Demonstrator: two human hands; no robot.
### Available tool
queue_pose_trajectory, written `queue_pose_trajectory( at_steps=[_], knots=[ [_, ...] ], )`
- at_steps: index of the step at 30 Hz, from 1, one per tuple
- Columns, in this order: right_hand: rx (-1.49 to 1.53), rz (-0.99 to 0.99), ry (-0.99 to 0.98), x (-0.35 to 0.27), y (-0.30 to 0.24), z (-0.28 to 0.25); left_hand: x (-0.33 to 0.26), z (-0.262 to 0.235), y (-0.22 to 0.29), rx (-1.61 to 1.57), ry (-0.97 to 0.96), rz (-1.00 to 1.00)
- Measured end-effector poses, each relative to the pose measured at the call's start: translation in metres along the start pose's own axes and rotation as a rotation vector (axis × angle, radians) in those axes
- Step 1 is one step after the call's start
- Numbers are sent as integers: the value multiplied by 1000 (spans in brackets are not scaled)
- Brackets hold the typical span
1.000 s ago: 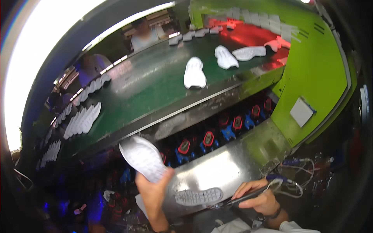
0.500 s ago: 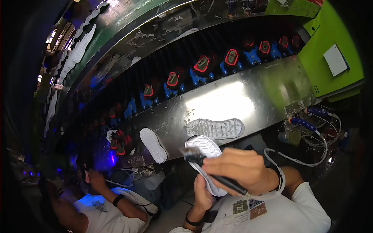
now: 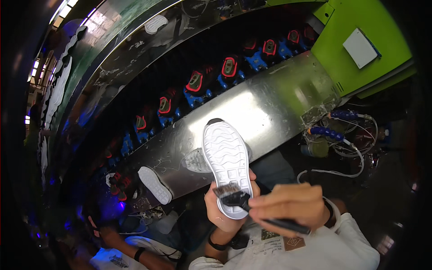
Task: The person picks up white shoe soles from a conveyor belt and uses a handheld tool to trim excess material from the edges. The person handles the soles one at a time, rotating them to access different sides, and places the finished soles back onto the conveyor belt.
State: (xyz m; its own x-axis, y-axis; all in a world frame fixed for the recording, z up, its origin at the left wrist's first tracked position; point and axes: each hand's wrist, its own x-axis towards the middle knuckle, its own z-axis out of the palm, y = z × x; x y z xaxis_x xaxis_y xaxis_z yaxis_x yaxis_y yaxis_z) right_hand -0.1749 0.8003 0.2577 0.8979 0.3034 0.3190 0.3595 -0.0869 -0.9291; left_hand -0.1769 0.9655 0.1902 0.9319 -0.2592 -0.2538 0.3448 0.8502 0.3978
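A white shoe sole (image 3: 225, 148) stands tilted upright before me, its wavy and blocky tread facing me. Something dark shows at its upper tip. My left hand (image 3: 217, 211) is wrapped round its lower end from behind, with fingers showing on both sides. In my right hand (image 3: 290, 207) is a brush (image 3: 235, 198) with a black handle, the fingers closed on it. Its bristles lie over the lower part of the tread; whether they touch cannot be told. Behind the held sole, a greyish sole (image 3: 194, 160) on the metal bench is partly hidden.
Another white sole (image 3: 155, 185) lies farther left on the metal bench (image 3: 288, 96). Beyond runs a row of blue clamps (image 3: 195, 100) with red-rimmed blocks. A green cabinet (image 3: 382, 27) stands at right, above blue hoses (image 3: 326, 132). Another person's arm (image 3: 116, 240) is at lower left.
The held sole has been raised and turned so its tread faces me, now covering part of the greyish sole. The brush has moved down to its lower end. My view has shifted right.
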Motion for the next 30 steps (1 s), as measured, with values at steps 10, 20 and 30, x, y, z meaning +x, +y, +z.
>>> queue_pose_trajectory(
  at_steps=[10, 20, 30],
  knots=[
    [359, -74, -553, -16, 6, -9, 19, 36, 112, 727, -242, -462],
    [83, 10, 48, 50, 10, 8, 7, -49, 65, 114, 305, 169],
    [132, -112, -162, 56, 8, 39, -14, -60, 24, -21, 10, 163]
  ],
)
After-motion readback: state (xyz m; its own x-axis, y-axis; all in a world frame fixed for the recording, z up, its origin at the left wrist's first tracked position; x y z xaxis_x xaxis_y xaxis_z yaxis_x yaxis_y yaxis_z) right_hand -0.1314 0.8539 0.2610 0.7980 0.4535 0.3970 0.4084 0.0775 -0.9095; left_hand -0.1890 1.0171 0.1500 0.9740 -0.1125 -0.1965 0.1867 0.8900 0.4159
